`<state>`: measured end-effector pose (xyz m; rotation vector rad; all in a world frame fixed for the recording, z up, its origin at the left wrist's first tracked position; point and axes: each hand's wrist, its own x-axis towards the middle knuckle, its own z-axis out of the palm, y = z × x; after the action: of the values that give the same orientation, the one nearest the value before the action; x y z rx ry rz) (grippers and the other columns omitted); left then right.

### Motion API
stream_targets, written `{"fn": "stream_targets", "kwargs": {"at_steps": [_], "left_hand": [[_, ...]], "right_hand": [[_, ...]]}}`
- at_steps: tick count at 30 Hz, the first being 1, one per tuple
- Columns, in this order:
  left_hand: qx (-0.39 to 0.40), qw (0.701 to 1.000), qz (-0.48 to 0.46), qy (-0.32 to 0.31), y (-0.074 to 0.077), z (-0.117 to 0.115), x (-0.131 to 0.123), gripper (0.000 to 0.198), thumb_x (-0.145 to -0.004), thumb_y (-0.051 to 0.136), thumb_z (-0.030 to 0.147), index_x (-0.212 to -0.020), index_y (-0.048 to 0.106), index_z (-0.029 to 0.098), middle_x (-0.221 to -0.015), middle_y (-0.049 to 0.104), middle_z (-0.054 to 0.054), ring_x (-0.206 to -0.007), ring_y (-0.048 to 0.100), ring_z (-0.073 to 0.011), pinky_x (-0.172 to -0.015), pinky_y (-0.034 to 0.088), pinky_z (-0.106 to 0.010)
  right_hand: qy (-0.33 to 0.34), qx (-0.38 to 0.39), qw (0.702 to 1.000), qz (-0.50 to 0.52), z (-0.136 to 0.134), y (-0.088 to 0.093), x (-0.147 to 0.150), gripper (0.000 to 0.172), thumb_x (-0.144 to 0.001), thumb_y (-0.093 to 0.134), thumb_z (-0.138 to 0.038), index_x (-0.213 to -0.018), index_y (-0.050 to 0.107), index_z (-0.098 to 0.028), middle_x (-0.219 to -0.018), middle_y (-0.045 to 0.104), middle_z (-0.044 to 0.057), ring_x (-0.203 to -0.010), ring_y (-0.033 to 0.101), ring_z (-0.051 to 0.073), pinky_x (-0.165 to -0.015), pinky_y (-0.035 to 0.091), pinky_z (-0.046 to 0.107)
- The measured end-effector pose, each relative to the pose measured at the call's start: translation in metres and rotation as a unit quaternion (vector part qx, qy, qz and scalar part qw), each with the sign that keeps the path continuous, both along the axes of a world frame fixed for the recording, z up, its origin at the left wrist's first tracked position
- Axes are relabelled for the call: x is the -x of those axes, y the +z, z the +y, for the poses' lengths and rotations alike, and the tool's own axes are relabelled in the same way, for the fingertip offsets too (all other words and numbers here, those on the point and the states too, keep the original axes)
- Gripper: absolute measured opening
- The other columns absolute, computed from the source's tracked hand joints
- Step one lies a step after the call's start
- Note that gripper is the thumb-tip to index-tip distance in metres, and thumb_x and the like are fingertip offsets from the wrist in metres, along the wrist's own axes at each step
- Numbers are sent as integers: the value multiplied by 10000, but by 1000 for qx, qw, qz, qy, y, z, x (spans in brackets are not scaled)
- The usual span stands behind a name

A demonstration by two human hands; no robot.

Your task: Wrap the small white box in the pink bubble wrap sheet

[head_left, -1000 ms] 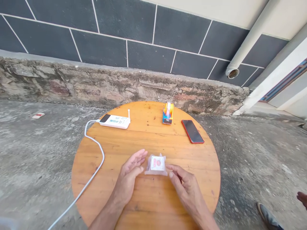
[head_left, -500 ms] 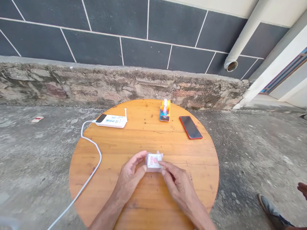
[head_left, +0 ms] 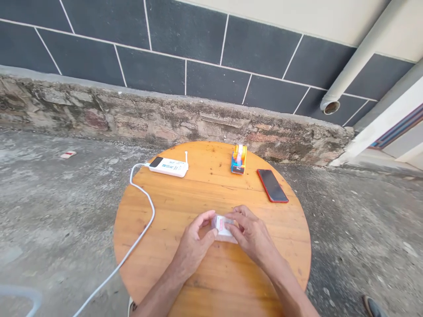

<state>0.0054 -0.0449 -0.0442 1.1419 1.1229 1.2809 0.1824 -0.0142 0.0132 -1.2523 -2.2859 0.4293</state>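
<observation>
A small white box [head_left: 222,224] with red print, in what looks like thin clear plastic wrap, lies near the middle of the round wooden table. My left hand [head_left: 195,240] grips its left side, thumb at the near corner and fingers at the far one. From the right, my right hand [head_left: 253,233] closes its thumb and fingers over the box's right end, at the wrap. Those fingers hide the right part of the box, so exactly what they pinch is partly covered.
A tape dispenser [head_left: 238,159] stands at the table's far side, with a red-edged phone [head_left: 272,186] right of it. A white device [head_left: 169,167] at far left trails a white cable [head_left: 152,211] over the table [head_left: 158,246]. Behind is a stone ledge [head_left: 158,115]. A shoe [head_left: 372,306] shows lower right.
My right hand has moved from touching the box's right edge to closing over its right end, covering more of it. My left hand keeps its hold. The whole view has shifted.
</observation>
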Motion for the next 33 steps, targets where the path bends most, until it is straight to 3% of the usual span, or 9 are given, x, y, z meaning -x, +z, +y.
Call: {"fn": "stream_targets", "kwargs": {"at_steps": [7,18,25,28,33], "left_hand": [[4,1000,24,4,3,-1,0,446,-782,585,187,-1225,541,208,-1231,605,-84,-1174,543,-242,-1056,379,-430],[-5,999,46,-6,10,-4,-1,536,-728,565,109,-1252,522,211,-1225,602,-79,-1175,535,-234,-1030,399,-394],[-128,978,165,-17,21,-10,-3,499,-732,498,54,-1190,562,244,-1199,566,-70,-1141,524,-223,-980,421,-368],[-173,964,199,-24,20,-12,-5,426,-731,536,76,-1127,586,225,-1161,549,-92,-1095,537,-238,-911,463,-362],[-224,944,241,-16,15,-14,-7,380,-707,520,43,-1036,598,215,-1196,504,-100,-1089,539,-239,-926,455,-369]], "right_hand": [[14,-69,997,-40,3,1,9,224,-921,401,-163,-829,603,-194,-938,589,59,-743,579,155,-669,429,263],[-54,33,994,94,28,1,9,161,-879,433,-205,-740,515,-200,-740,552,6,-648,523,142,-590,372,237],[-68,37,989,123,30,13,1,192,-880,434,-266,-729,526,-192,-697,524,-5,-595,472,127,-561,358,235],[-70,36,988,131,31,17,0,205,-877,436,-294,-728,529,-188,-676,509,-5,-584,457,129,-555,356,240],[-72,31,989,128,40,23,-2,212,-868,446,-313,-727,540,-185,-693,528,-1,-600,465,130,-573,359,242]]}}
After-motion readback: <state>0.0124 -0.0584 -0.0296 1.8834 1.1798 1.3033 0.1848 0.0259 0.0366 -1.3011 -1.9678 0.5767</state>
